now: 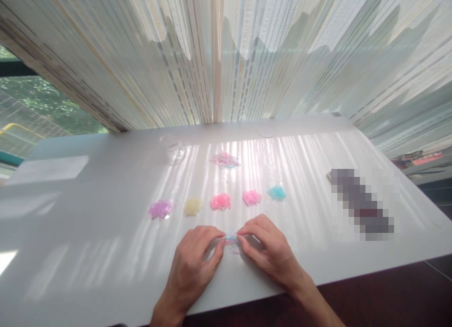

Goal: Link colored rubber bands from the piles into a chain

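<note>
Pastel loops (231,239), mostly blue and pink, sit in a small tangle near the front edge of the white table (116,270), between the left hand (192,251) and right hand (271,248); each thumb and forefinger pinches one end, hiding it (how many strands, I cannot tell). Beyond, glare washes out a clear container (175,153), and pixelation masks a dark object (363,202) at right.

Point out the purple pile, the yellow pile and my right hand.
Purple pile (160,209), head view: middle of its top.
Yellow pile (192,206), head view: middle of its top.
Right hand (272,242), head view: its back.
</note>
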Tool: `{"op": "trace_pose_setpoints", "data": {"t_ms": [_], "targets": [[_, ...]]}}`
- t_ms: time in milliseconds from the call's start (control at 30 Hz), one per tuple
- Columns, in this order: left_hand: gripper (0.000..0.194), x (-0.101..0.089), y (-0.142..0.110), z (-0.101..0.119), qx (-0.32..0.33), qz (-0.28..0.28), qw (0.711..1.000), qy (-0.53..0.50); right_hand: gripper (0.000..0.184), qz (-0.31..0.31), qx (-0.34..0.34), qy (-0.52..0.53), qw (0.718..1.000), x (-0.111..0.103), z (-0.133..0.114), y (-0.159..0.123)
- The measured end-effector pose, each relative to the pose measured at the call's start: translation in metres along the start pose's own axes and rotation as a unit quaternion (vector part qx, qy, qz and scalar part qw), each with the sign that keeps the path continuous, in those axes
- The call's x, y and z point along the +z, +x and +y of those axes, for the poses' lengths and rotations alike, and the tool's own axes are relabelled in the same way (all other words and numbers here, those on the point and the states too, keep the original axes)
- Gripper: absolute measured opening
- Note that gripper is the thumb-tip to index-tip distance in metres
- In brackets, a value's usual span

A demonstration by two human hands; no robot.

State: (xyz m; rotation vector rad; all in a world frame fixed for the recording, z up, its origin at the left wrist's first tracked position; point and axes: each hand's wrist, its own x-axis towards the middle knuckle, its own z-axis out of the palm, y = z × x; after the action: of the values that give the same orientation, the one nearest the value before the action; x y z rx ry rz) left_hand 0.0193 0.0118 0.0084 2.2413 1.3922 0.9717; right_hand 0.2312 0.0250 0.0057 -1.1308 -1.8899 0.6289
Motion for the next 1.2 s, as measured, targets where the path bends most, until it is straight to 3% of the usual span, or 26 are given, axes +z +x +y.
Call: {"op": "trace_pose_setpoints", "data": {"t_ms": [133,233,433,567,700,933,1200], "targets": [[0.025,0.0012,0.0009,-0.0015,0.026,-0.009,0.999,0.032,0.012,0.103,0.053,-0.037,0.993,-0.0008,0.0009,0.0020],[0.025,0.0009,0.0021,-0.0003,0.049,-0.036,0.998,0.035,0.011,0.123,0.076,-0.044,0.988,-0.0010,0.0018,0.0034],[0.019,-0.0012,0.0037,0.0028,0.054,-0.068,0.996,-0.012,0.011,0.113,0.077,-0.048,0.989,-0.0003,0.0018,0.0040],[0.021,-0.0011,0.0029,0.0017,0.047,-0.033,0.998,-0.009,0.011,0.096,0.070,-0.046,0.992,-0.0002,0.0025,0.0034],[0.022,0.0008,0.0010,-0.0005,0.017,0.008,1.000,0.008,0.013,0.060,0.020,-0.044,0.997,0.0007,0.0033,0.0021],[0.015,0.0036,0.0007,-0.0004,0.026,0.014,0.999,0.013,0.016,0.001,-0.029,-0.028,0.999,0.0017,0.0018,-0.0003],[0.009,0.0019,0.0041,0.0043,0.004,0.019,1.000,0.000,0.016,-0.005,-0.038,-0.021,0.999,0.0004,0.0019,-0.0012]]}}
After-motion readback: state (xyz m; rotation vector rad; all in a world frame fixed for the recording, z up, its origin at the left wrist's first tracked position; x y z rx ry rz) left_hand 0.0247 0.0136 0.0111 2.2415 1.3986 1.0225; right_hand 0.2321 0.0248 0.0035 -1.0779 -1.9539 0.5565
